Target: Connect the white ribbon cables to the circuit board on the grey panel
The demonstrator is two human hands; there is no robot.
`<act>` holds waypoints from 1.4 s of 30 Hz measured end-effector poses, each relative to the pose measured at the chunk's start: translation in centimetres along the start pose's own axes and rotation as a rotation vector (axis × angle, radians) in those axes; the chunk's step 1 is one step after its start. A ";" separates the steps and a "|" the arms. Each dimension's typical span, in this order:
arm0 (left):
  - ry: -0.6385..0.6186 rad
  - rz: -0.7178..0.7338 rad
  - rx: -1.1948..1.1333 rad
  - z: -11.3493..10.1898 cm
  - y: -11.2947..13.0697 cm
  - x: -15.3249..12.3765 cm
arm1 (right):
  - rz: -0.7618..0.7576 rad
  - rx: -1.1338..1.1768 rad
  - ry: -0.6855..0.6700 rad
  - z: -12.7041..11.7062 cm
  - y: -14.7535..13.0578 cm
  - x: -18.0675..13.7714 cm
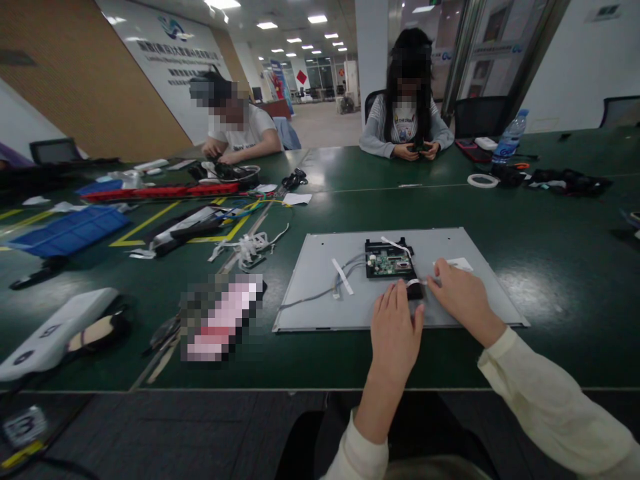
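Observation:
A black frame with a green circuit board [389, 264] lies on a flat grey panel [310, 267]. One white tape strip [397, 245] crosses the frame's upper right part, and another white strip [414, 283] sits at its lower right corner. My left hand [396, 327] rests with fingers stretched out at the frame's lower edge, holding nothing. To the right, my right hand [463, 297] pinches the end of the strip at that corner. Grey cables [325, 293] run left from the board. A loose white strip [343, 276] lies over them.
Left of the panel are a pink blurred-out item [225, 320], crumpled white strips [250, 249] and a blue tray [70, 230]. At the far right stand a water bottle [511, 139] and a white tape roll [483, 181]. Two people sit across the green table [340, 207].

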State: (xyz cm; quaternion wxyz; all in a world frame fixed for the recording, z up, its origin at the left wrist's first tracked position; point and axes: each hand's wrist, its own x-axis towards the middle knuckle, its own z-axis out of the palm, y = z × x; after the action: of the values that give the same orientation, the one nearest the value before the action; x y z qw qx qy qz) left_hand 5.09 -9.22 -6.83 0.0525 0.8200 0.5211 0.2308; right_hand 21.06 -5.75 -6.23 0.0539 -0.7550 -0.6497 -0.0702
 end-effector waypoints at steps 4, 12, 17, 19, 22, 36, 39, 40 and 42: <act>0.001 -0.005 0.000 0.1 0.0 0.0 | 0.003 0.073 0.055 0.2 0.2 0.2; -0.013 0.035 0.050 0.4 -0.1 0.1 | -0.098 0.094 0.019 0.6 -0.2 0.7; -0.037 0.020 0.069 0.2 0.0 0.3 | -0.087 0.108 -0.032 0.5 -0.1 0.7; -0.044 0.016 0.058 0.0 0.1 0.4 | -0.101 0.113 -0.049 0.4 -0.2 0.7; -0.047 0.011 0.039 -0.1 0.2 0.3 | -0.142 0.093 -0.079 -0.1 -0.4 0.8; -0.062 0.030 0.100 0.2 0.0 0.2 | -0.374 -0.085 -0.291 -2.5 -0.8 3.3; -0.092 0.041 0.129 0.2 0.0 0.5 | -0.436 -0.089 -0.305 -2.5 -0.8 3.7; -0.102 0.045 0.138 0.2 0.0 0.6 | -0.458 -0.091 -0.309 -2.6 -0.8 3.8; -0.120 0.048 0.152 0.0 0.1 0.8 | -0.503 -0.096 -0.321 -2.6 -0.7 4.2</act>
State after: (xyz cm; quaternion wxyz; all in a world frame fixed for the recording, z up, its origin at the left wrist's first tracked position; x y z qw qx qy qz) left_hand 5.46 -8.52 -6.57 0.0156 0.8462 0.5134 0.1420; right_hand 20.88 -2.03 -2.95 -0.1044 -0.5734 -0.8125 0.0084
